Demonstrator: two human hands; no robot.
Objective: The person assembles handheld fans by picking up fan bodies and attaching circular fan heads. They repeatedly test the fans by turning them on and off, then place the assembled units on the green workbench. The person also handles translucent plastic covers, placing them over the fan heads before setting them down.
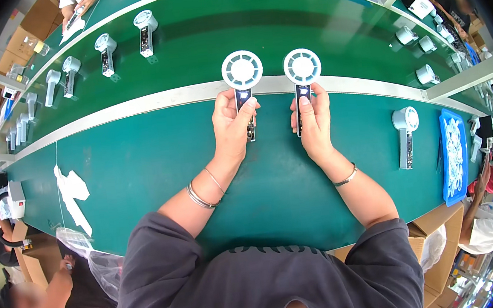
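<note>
Soft charcoal shirt cloth (267, 290) sits nearest, below the grip. The left hand (232, 132) wraps the slim handle of one white fan (243, 77), the right hand (317, 127) that of a matching fan (303, 73); both round, slotted heads rise above the fingers. Smooth green tabletop (283, 192) spreads beneath. Rightward are a boxy-handled fan (405, 143) and a blue tray (456, 198).

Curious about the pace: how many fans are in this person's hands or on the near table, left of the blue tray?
3: one fan in the left hand, another fan in the right hand, a third fan on the table near the tray.
</note>
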